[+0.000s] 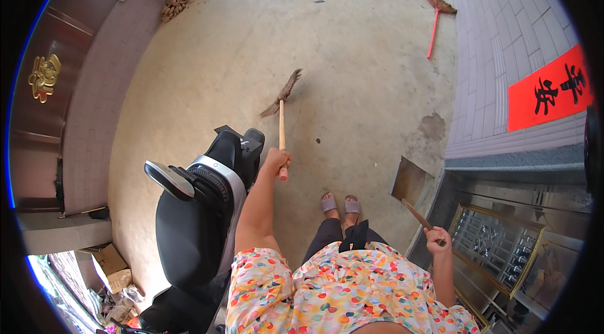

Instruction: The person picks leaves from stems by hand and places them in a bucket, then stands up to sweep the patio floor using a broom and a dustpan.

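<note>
My left hand [277,160] is closed around the upper end of a broom's pale wooden handle [282,128], which reaches forward, away from me. The frayed brown bristle head [285,91] meets the concrete floor ahead. Off to the other side, my right hand [439,239] grips a wooden stick handle [416,213]. That handle runs to a flat, squarish dustpan [409,180] near the doorway on the right. A small dark bit of debris [318,141] lies on the floor between broom and dustpan.
A black scooter [188,235] stands close at my left. A pink-handled broom [433,34] is by the right tiled wall [486,74], which carries a red banner [524,102] with writing. A heap of root vegetables [175,6] and cardboard boxes [111,261] sit along the left.
</note>
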`<act>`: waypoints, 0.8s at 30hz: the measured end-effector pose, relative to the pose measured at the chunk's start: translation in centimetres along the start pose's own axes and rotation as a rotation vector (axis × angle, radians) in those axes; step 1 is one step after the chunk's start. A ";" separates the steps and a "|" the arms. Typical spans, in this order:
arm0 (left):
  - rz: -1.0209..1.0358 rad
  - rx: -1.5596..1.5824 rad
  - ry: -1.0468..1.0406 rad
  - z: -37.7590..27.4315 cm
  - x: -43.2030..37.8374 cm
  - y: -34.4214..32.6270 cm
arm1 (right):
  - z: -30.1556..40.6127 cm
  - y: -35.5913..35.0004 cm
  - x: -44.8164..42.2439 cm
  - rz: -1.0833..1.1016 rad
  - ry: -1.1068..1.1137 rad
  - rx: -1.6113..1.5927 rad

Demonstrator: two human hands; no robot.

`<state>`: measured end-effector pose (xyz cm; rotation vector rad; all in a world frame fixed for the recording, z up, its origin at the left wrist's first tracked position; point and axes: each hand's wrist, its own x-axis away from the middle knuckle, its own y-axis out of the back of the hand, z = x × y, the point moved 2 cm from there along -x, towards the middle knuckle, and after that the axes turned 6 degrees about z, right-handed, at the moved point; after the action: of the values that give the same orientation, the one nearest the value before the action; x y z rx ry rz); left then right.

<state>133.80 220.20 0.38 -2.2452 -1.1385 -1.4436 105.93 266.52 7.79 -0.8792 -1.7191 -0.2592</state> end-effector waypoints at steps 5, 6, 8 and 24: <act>0.167 0.144 -0.149 -1.2 5.7 -5.0 | 1.6 0.1 -1.0 0.037 -0.073 -0.057; 0.224 0.205 -0.145 -1.3 7.3 -5.2 | 1.8 0.0 -1.5 0.040 -0.070 -0.051; 0.333 0.324 0.120 -1.7 10.3 -5.6 | 1.9 -0.6 -2.1 0.043 -0.064 -0.023; 1.191 0.893 0.744 -4.2 -4.7 -3.2 | -3.2 -11.3 -9.9 -0.029 0.096 0.173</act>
<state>127.68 217.69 -2.27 -1.1097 -0.0265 -0.7979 101.62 252.63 2.92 -0.7045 -1.6394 -0.1663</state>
